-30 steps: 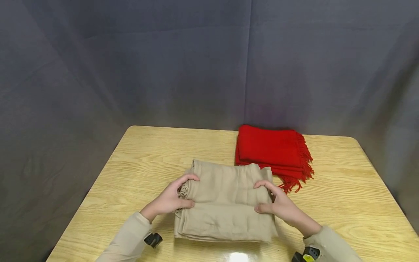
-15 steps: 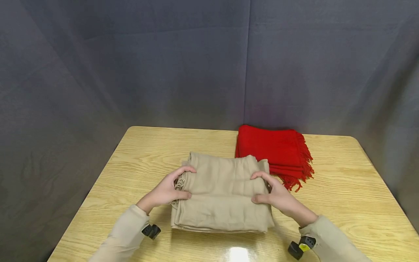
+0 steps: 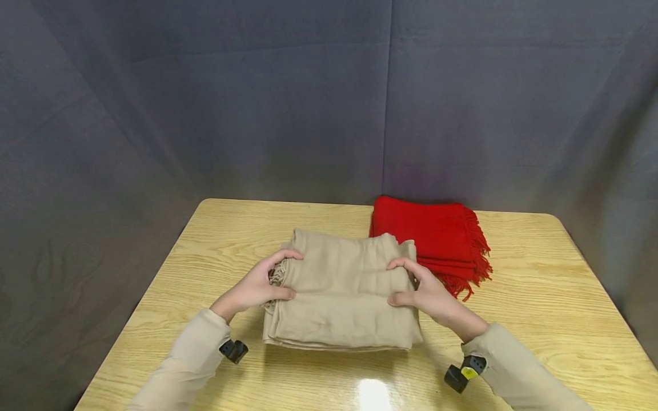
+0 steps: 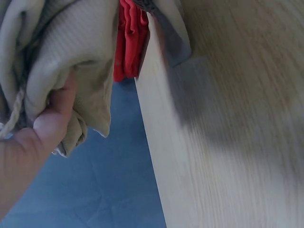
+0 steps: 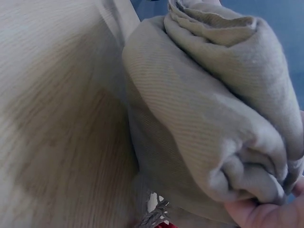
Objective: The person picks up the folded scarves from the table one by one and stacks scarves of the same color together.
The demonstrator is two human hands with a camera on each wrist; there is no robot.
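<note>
A beige folded scarf (image 3: 344, 297) is held between both hands above the wooden table, its shadow falling below the near edge. My left hand (image 3: 254, 285) grips the left side, thumb and forefinger over the top face, next to a bunched fringe (image 3: 277, 274). On the opposite side my right hand (image 3: 434, 297) grips the folded edge in the same manner. The left wrist view shows the left thumb (image 4: 54, 114) pushed into the beige folds. In the right wrist view, soft rolled layers (image 5: 204, 109) fill the middle, with the right fingers at the lower right corner.
Behind the beige scarf and to its right lies a folded red scarf (image 3: 421, 228) with fringe on its right side; the beige one overlaps its near left corner in the head view. A grey curtain (image 3: 288, 114) hangs behind the table (image 3: 540, 285).
Both hands have carried the beige scarf away from the table's near side and slightly left, toward the back. It covers more of the red scarf's left part, which has stayed put.
</note>
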